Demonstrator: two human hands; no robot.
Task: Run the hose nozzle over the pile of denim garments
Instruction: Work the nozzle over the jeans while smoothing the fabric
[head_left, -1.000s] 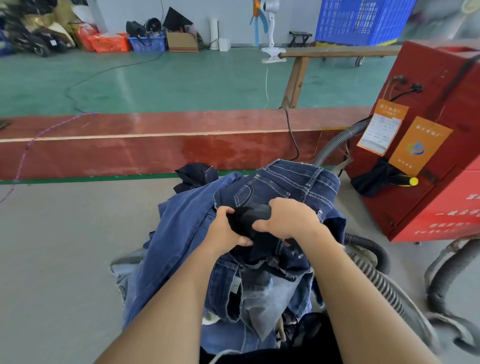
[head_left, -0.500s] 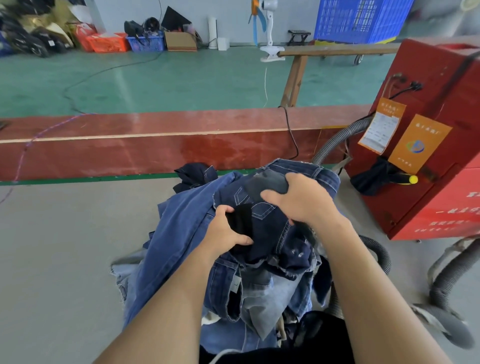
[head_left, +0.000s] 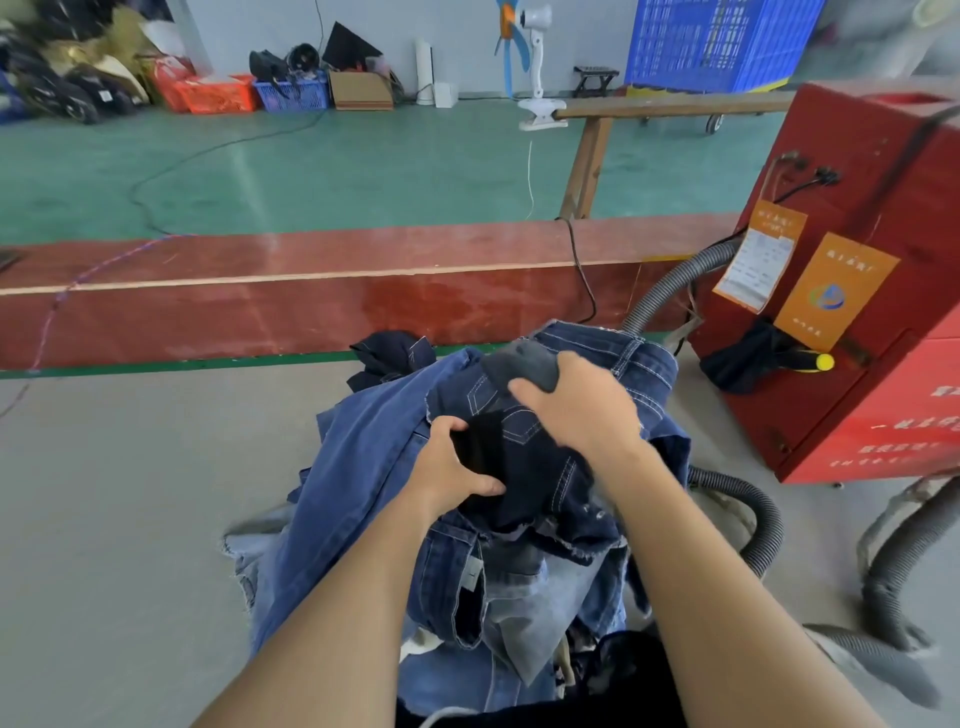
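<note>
We're mid-pass: our right hand (head_left: 582, 410) has its fingers wrapped round the dark grey hose nozzle (head_left: 524, 364), which is pressed to the far top of the heaped pile of blue denim garments (head_left: 374, 467) on the grey tabletop (head_left: 130, 493). Our left hand (head_left: 452, 467) clutches a dark fold, pinning it. Next, we reckon, sweep the nozzle across untouched denim, keeping the cloth taut.

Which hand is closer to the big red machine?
Right. The right hand is on the denim pile nearest the red machine; the left hand sits farther away.
</note>
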